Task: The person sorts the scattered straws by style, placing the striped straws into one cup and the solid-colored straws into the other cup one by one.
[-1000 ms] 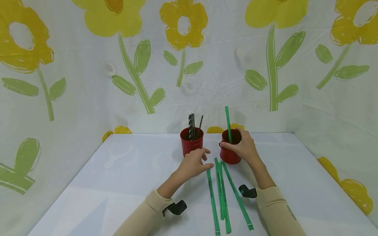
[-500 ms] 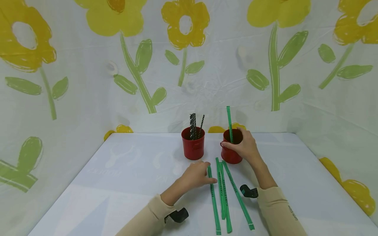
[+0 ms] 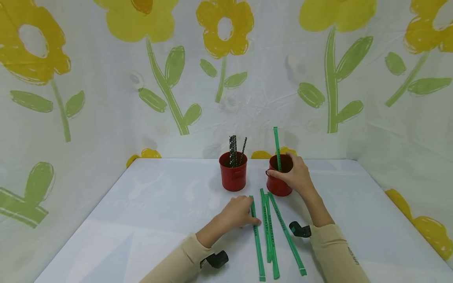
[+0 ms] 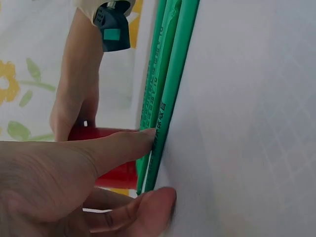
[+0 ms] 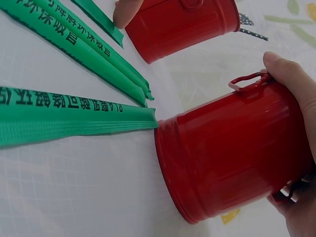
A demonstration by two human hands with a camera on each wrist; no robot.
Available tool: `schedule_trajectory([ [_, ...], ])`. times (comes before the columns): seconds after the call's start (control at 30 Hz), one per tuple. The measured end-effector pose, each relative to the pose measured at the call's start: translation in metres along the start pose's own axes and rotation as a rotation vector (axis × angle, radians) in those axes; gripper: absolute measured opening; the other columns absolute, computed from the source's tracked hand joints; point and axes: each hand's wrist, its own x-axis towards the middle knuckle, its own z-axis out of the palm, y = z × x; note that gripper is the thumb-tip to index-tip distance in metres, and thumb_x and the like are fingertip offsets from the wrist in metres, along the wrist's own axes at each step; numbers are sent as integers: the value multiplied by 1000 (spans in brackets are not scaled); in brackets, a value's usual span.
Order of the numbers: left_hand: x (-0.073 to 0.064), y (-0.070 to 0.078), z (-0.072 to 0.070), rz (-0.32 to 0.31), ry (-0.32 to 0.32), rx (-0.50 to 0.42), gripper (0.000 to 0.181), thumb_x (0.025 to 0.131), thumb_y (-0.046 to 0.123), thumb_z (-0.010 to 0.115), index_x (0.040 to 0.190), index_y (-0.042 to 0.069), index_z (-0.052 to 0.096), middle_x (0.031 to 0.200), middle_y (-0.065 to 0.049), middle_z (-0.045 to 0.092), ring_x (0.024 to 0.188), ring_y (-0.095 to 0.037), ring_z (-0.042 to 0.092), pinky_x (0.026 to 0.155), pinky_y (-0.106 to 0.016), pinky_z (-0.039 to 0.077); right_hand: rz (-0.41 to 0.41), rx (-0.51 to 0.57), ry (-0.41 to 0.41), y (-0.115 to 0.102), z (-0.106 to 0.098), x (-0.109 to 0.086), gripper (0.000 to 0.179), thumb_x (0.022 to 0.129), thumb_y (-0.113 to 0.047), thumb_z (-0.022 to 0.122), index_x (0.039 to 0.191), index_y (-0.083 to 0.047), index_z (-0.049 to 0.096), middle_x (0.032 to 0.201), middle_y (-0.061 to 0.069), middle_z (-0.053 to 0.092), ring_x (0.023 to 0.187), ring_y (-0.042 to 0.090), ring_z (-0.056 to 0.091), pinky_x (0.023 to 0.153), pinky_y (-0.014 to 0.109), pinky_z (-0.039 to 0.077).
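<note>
In the head view, my left hand (image 3: pixel 236 214) is at the upper end of the leftmost green wrapped straw (image 3: pixel 259 251). Its thumb and fingers stand spread apart about that straw, which lies flat on the table. The thumb tip (image 4: pixel 148 138) overlaps the green wrapping in the left wrist view. My right hand (image 3: pixel 297 173) grips a small red metal bucket (image 3: pixel 279 186) at its rim, thumb near one small side handle (image 5: pixel 249 81). One green wrapped straw (image 3: pixel 277 143) stands upright in this bucket. Several more green wrapped straws (image 3: pixel 287 236) lie side by side just right of my left hand.
A second red bucket (image 3: pixel 233 179) stands to the left, holding several black straws with white dots (image 3: pixel 232 147). Behind the white table (image 3: pixel 141 212) hangs a white cloth with yellow flowers (image 3: pixel 226 27). A black wrist camera (image 3: pixel 300 229) juts from my right sleeve.
My left hand has come down from beside the left bucket, toward me, to the leftmost green straw. The right hand keeps its grip on the bucket. The straws lie unmoved.
</note>
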Motion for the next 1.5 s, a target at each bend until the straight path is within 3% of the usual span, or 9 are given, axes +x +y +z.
schedule_trajectory([
  [0.2, -1, -1, -1, 0, -38, -63, 42, 77, 34, 84, 105, 9, 64, 75, 1, 54, 66, -9, 54, 48, -19, 49, 5, -2, -1, 2, 1, 0, 95, 76, -49, 80, 147, -5, 35, 139, 22, 46, 125, 38, 46, 92, 58, 54],
  [0.43, -2, -1, -3, -16, -30, -58, 34, 77, 32, 84, 92, 10, 63, 73, 0, 54, 67, -11, 53, 51, -21, 49, -4, 7, 4, 1, 1, -1, 95, 76, -49, 80, 147, -6, 35, 139, 21, 47, 125, 38, 46, 91, 58, 54],
  [0.83, 0, -1, -6, -47, -83, -116, 31, 78, 25, 84, 92, 9, 61, 72, -1, 57, 49, -14, 62, 52, -21, 49, -2, 18, 1, -1, -1, 0, 93, 76, -48, 81, 146, -7, 36, 139, 20, 46, 126, 38, 46, 92, 58, 54],
  [0.97, -1, -1, -7, -49, -110, -175, 43, 79, 19, 83, 114, 4, 64, 73, -1, 60, 50, -13, 64, 55, -20, 50, 2, 18, -3, -2, -2, -1, 93, 76, -48, 81, 147, -7, 36, 140, 21, 46, 126, 38, 46, 92, 58, 53],
  [1.1, -1, -3, -7, -26, -135, -223, 60, 80, 14, 81, 134, 2, 57, 74, 0, 63, 50, -13, 66, 56, -19, 52, 18, 18, -7, -4, -2, -1, 94, 76, -46, 81, 147, -6, 35, 140, 21, 46, 127, 38, 45, 92, 58, 53],
  [1.5, 1, -5, -8, -43, -183, -276, 58, 83, 10, 77, 137, 5, 55, 77, -1, 66, 51, -16, 67, 56, -23, 55, 19, 18, -9, -4, -2, -1, 94, 76, -47, 81, 147, -6, 34, 140, 22, 45, 127, 39, 44, 93, 58, 53],
])
